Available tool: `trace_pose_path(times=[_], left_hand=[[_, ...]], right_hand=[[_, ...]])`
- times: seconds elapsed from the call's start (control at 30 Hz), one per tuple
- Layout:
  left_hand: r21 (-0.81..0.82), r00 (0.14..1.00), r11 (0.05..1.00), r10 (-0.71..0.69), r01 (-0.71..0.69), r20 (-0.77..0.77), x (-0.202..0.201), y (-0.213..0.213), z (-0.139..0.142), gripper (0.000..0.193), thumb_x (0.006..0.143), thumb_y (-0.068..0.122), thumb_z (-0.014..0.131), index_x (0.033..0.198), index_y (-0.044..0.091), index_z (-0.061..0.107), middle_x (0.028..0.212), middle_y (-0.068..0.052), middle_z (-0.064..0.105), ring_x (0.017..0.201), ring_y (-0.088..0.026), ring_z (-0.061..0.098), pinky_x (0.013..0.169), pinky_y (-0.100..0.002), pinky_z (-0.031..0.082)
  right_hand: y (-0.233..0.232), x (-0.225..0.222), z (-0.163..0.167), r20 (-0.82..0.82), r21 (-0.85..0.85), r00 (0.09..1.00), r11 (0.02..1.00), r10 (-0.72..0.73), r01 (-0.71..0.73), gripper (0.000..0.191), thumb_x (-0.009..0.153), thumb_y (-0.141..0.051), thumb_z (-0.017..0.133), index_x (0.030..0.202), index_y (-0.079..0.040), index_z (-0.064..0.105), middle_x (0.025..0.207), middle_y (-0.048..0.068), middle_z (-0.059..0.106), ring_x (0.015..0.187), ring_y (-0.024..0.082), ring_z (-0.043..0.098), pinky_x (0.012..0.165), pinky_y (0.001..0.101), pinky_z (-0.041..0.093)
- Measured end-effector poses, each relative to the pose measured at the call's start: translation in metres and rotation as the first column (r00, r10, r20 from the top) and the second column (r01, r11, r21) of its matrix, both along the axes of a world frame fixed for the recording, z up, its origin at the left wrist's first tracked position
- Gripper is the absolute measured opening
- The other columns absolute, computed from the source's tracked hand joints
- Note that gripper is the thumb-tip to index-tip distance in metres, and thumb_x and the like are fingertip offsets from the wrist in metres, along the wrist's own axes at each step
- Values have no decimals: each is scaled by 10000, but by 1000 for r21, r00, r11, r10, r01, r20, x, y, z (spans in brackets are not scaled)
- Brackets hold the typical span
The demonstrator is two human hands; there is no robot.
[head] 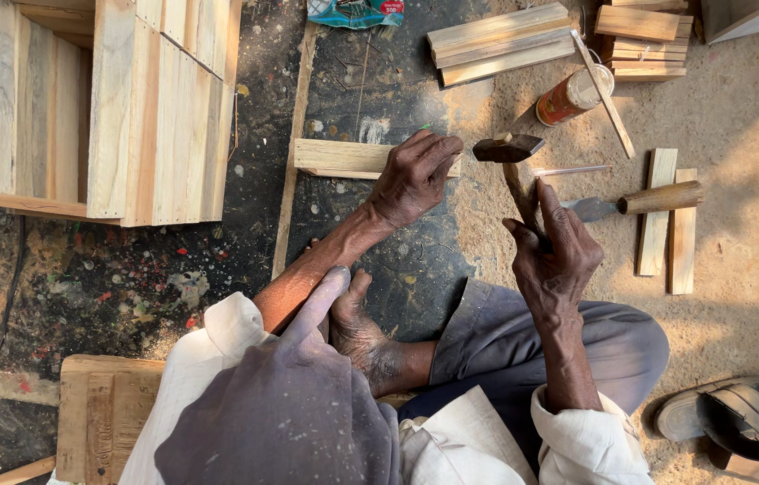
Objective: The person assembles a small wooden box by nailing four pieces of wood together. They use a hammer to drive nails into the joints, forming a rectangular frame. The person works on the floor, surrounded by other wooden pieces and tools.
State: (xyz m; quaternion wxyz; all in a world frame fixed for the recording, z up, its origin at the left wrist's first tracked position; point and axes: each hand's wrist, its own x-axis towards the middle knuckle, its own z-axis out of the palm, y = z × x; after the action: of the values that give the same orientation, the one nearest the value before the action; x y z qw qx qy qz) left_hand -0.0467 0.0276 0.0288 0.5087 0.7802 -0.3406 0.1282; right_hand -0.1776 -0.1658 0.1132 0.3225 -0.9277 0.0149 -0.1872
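Head view, looking down on a person seated cross-legged on a paint-spattered, sawdust-strewn floor (128,287). Largest in the scene is a pale wooden box frame (97,108) of joined boards, lying at upper left, well apart from the hands. At the lower left edge sits a thick wooden block (101,418), partly hidden by the person's white sleeve. A stack of cut slats (501,43) lies at the top, with a smaller pile of offcuts (640,40) beside it. Two short slats (667,224) lie side by side at right, near a chisel (640,202) with a rounded wooden handle. An orange-labelled bottle (573,96) lies tilted near the slat stack, a thin stick across it. A sandal (739,413) rests at lower right.

The left hand (415,180) presses palm-down, fingers curled, on one end of a short wooden board (344,157) that lies flat on the floor before the person's knees. The right hand (555,256) is clenched around the wooden handle of a hammer (510,153), whose dark metal head hovers just beside the board's right end, close to the left fingertips.
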Motion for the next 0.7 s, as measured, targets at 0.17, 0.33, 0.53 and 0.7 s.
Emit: trace_pose_path(times=[0.17,0.33,0.53,0.7], left_hand=[[-17,1000,1000,18,-18,-16,-2,0,3,217,991,3,687,1175,35,578,937,-100,671,847,-266,653,704,-396,563],[-39,998,999,20,-23,-63,-4,0,3,196,1019,23,666,1181,48,559,931,-94,657,849,-253,682,721,-387,586],[-39,998,998,38,-40,-49,-4,-2,-2,299,989,23,647,1255,13,512,1004,-140,650,923,-277,713,758,-393,604],[-1,997,999,43,-43,-63,-4,-4,-6,321,999,17,667,1271,26,497,976,-109,666,909,-281,710,771,-396,613]], right_hand=[[3,4,7,66,-34,997,998,45,-43,571,916,-13,839,1443,-64,626,1106,179,744,973,256,761,775,370,611],[8,8,14,52,-30,994,995,93,-91,546,932,69,700,1454,-75,628,1138,176,733,985,255,771,795,359,657],[12,15,16,-137,-258,991,965,8,-43,482,875,-9,787,1341,-103,712,1011,161,772,755,257,753,620,376,601],[11,11,15,113,-137,990,988,85,-70,445,1016,12,710,1431,-138,650,1161,139,742,982,226,781,806,312,669]])
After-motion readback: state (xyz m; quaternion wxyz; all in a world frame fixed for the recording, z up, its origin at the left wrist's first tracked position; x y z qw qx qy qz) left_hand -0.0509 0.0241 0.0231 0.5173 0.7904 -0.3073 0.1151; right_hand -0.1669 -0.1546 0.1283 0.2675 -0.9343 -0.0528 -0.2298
